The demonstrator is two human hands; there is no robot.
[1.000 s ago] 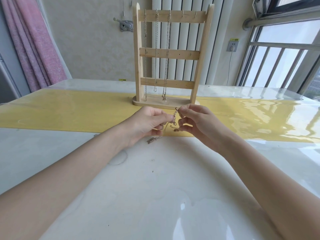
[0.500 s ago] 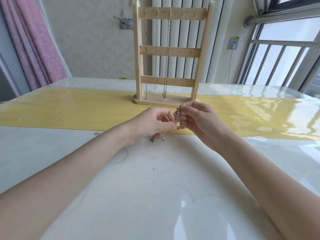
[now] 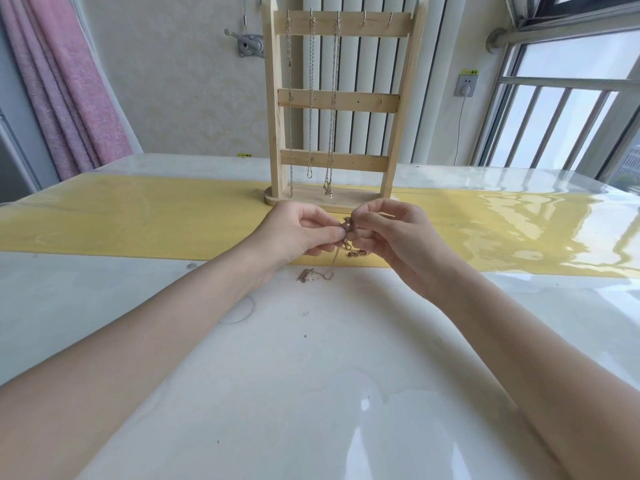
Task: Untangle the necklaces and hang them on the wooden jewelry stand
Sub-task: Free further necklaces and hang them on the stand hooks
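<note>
Since a second ago both of my hands have drawn closer together and the loose chain has slid a little on the table. Now my left hand pinches the rose-gold necklace at its knotted bunch, thumb against forefinger, and my right hand pinches the same bunch from the other side — fingertips nearly touching. From the bunch a thin strand drops to the white table, where the tail lies in a small heap just below my left wrist; another bit of chain rests on the yellow runner under my right fingers.

Just beyond my hands stands the wooden jewelry stand, upright on the runner. It holds 3 hung necklaces on the left hooks of its top bar; 2 hooks at the right are bare.

Behind the stand is a white radiator, a wall socket with its cord, a barred window at right and a pink curtain at left.
</note>
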